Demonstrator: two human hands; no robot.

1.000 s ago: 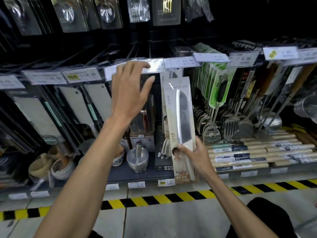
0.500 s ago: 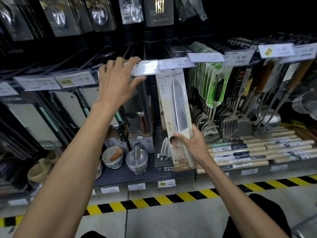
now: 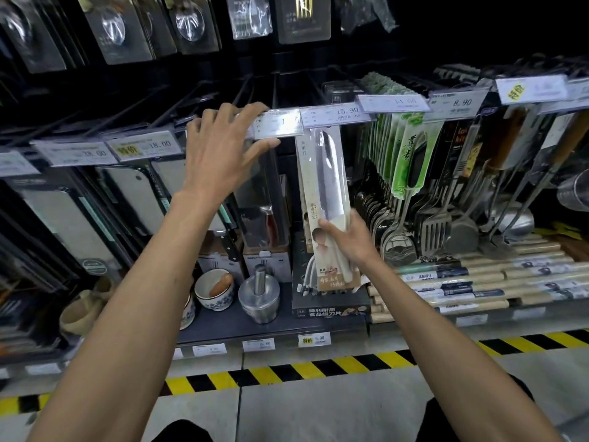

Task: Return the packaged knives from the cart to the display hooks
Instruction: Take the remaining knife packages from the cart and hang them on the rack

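A packaged knife [image 3: 328, 199], a steel blade on a long white card, stands upright at the middle of the display. My right hand [image 3: 347, 240] grips its lower half. The card's top reaches up behind the 15.90 price tag [image 3: 334, 115] at the end of a display hook; whether it hangs on the hook is hidden. My left hand [image 3: 220, 151] is raised to the left, thumb and fingers pinching the neighbouring price tag [image 3: 280, 124]. More packaged cleavers [image 3: 140, 199] hang on hooks further left.
Green-carded peelers [image 3: 411, 154], spatulas and ladles [image 3: 436, 224] hang to the right above boxed rolling pins [image 3: 478, 282]. Below sit a metal mortar [image 3: 259, 295], a ceramic bowl [image 3: 213, 290] and a dark knife box [image 3: 328, 309]. Yellow-black tape [image 3: 287, 371] lines the floor. No cart is in view.
My right hand has raised the packaged knife until its top went behind the 15.90 tag. My left hand closed its thumb and fingers onto the tag beside it.
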